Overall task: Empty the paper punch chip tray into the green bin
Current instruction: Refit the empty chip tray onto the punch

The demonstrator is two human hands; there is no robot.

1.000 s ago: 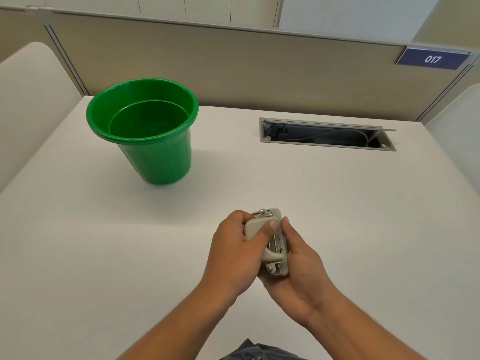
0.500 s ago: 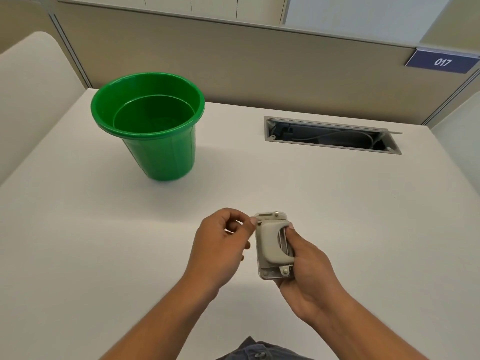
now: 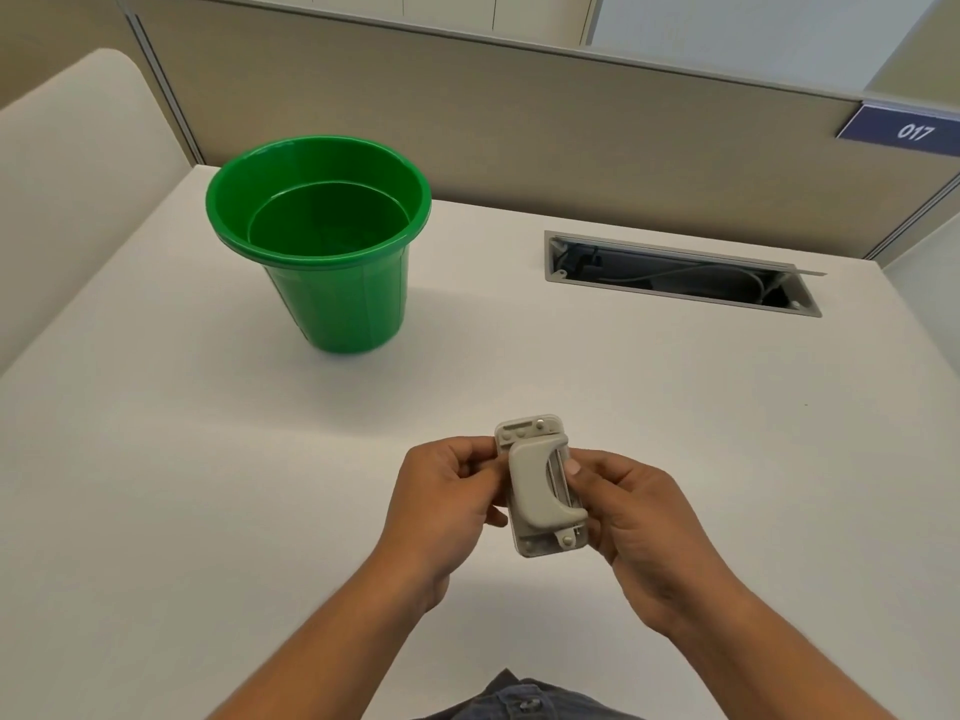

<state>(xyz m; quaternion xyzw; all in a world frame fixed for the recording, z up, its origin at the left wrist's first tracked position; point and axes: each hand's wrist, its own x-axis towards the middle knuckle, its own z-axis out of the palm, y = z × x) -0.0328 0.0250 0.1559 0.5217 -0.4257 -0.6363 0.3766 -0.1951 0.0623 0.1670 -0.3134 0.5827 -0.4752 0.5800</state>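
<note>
You've got the punch (image 3: 540,485) pinched in both hands, left hand (image 3: 447,504) and right hand (image 3: 631,517), over the desk (image 3: 156,459) w/ tray not yet off; next, carry it to the bin (image 3: 322,241) at 11 o'clock.

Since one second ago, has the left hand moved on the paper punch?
Yes. The left hand came off the top of the paper punch and now pinches its left edge, on the green bin side.

Single head-worn view, forward and down over the white desk (image 3: 156,485), hands close below.
</note>
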